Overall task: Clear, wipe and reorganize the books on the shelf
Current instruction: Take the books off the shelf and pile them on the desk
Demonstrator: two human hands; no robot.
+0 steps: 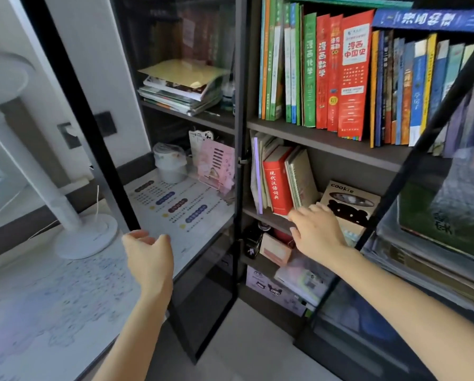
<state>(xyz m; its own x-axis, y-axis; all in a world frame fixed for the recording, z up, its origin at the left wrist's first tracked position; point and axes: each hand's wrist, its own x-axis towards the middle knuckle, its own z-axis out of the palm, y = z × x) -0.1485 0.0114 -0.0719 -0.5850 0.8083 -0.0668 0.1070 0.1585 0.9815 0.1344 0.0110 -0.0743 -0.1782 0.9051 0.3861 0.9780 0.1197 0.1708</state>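
Observation:
A dark bookshelf (326,136) stands ahead with both glass doors swung open. Upright green, red and blue books (351,75) fill the upper shelf. On the lower shelf a red dictionary (276,185) leans among notebooks (301,177), beside a cookie box (350,202). My right hand (317,232) reaches to that shelf's front edge, fingers spread and relaxed, fingertips near the bottoms of the dictionary and notebooks. My left hand (147,254) hovers by the lower edge of the left glass door (114,166), fingers loosely curved, holding nothing.
A white desk (37,303) with a white lamp base (87,237) lies to the left. Behind the left door are stacked magazines (180,89), a white container (171,163) and a pink stand (216,166). The right glass door (422,149) juts out on the right, with small boxes (277,251) on lower shelves.

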